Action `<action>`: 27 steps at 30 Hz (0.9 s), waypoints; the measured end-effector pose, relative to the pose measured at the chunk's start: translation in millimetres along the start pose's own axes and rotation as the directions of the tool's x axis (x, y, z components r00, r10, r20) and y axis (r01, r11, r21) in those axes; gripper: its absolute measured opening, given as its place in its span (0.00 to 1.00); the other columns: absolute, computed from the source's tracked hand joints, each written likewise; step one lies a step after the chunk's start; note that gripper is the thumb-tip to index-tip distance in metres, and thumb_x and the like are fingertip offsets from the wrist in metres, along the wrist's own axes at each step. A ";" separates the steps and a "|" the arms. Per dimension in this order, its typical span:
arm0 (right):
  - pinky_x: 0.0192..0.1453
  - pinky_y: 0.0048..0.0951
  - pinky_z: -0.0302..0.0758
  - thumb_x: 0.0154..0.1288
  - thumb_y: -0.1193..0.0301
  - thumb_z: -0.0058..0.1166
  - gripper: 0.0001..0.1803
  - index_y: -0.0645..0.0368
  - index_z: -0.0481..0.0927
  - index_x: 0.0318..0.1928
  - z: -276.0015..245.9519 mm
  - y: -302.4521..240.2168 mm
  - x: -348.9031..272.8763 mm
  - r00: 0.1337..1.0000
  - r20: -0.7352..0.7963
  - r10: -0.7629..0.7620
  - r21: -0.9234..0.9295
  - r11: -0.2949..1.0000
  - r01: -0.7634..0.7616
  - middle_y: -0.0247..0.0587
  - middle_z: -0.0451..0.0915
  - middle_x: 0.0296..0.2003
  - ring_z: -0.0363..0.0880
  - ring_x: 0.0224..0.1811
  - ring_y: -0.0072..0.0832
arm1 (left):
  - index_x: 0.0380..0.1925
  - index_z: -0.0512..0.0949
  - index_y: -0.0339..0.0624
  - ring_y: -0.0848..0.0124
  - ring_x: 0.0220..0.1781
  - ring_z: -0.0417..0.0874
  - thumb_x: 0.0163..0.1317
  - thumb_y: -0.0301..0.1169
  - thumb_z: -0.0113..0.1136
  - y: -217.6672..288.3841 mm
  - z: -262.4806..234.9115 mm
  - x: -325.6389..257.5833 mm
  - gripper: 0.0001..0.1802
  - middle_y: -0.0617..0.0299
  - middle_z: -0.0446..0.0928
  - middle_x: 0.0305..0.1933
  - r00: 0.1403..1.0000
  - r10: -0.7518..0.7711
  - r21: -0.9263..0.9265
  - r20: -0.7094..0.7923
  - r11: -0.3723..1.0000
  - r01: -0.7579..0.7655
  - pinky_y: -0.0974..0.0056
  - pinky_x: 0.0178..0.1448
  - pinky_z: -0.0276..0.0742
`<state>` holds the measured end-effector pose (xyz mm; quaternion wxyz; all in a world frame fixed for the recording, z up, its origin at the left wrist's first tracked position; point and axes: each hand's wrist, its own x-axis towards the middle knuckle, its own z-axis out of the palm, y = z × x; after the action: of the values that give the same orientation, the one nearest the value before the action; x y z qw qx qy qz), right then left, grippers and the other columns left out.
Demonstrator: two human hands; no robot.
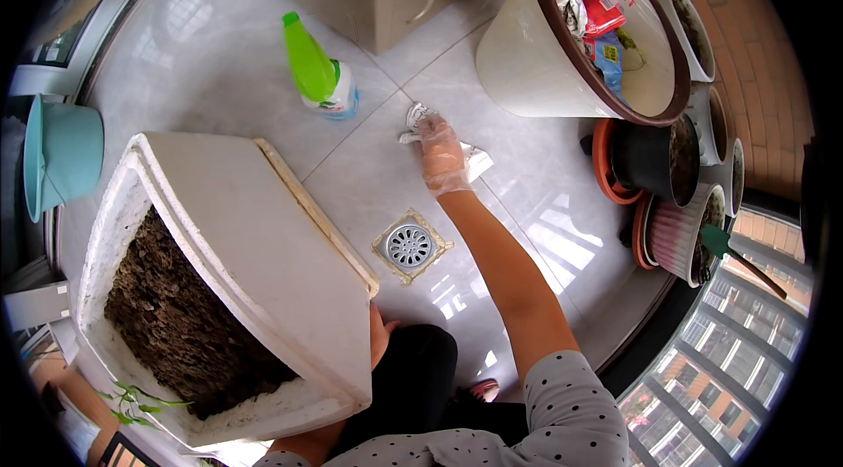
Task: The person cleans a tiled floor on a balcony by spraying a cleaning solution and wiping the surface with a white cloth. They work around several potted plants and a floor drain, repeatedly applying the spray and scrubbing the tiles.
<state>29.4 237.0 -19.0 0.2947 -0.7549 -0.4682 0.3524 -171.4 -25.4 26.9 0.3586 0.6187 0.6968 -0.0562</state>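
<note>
My right hand (442, 151), in a thin clear plastic glove, presses a crumpled white sheet with dark marks (420, 115) onto the floor tiles. Whether the sheet is cloth or paper I cannot tell; a white end of it sticks out beside the wrist. At lower left is a large white foam box (246, 203) with dark brown soil (189, 318) inside. My left hand (381, 333) grips its near right corner, with most of the fingers hidden by the box. Ahead of my right hand stands a white spray-type bottle with a long green top (313, 67).
A metal floor drain (409, 245) lies between the box and my right arm. A cream bin with a brown rim (562, 54) holds wrappers at upper right. Several plant pots (650, 159) line the right wall. A teal bucket (70, 155) is at far left.
</note>
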 end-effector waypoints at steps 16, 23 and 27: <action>0.46 0.37 0.73 0.48 0.81 0.51 0.15 0.58 0.76 0.40 -26.4 24.4 4.4 0.857 -0.047 -0.513 -0.342 0.815 0.469 0.47 0.75 0.38 0.73 0.42 0.44 | 0.23 0.71 0.35 0.55 0.30 0.75 0.38 0.27 0.70 2.6 -0.2 3.5 0.16 0.51 0.73 0.24 0.999 0.041 0.009 -0.029 0.999 -0.041 0.56 0.36 0.70; 0.45 0.39 0.72 0.46 0.80 0.54 0.15 0.57 0.76 0.39 -27.1 47.4 -33.7 0.824 -0.009 -0.566 -0.310 0.785 0.536 0.45 0.75 0.36 0.73 0.42 0.43 | 0.22 0.71 0.35 0.55 0.29 0.75 0.37 0.27 0.71 -1.2 3.6 4.1 0.16 0.51 0.74 0.24 0.966 -0.258 -0.390 0.030 0.886 0.249 0.56 0.34 0.70; 0.44 0.39 0.72 0.44 0.83 0.51 0.17 0.58 0.77 0.39 -16.7 25.7 1.9 0.854 -0.087 -0.512 -0.373 0.812 0.449 0.47 0.75 0.36 0.74 0.40 0.45 | 0.21 0.71 0.35 0.55 0.29 0.75 0.36 0.26 0.71 -2.6 14.6 6.7 0.16 0.51 0.74 0.23 0.990 -0.128 -0.196 0.060 0.971 0.138 0.56 0.32 0.70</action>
<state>56.4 226.9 -29.8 0.2819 -0.6796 -0.6684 0.1091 -167.2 -28.1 11.4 0.4305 0.5299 0.7302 -0.0242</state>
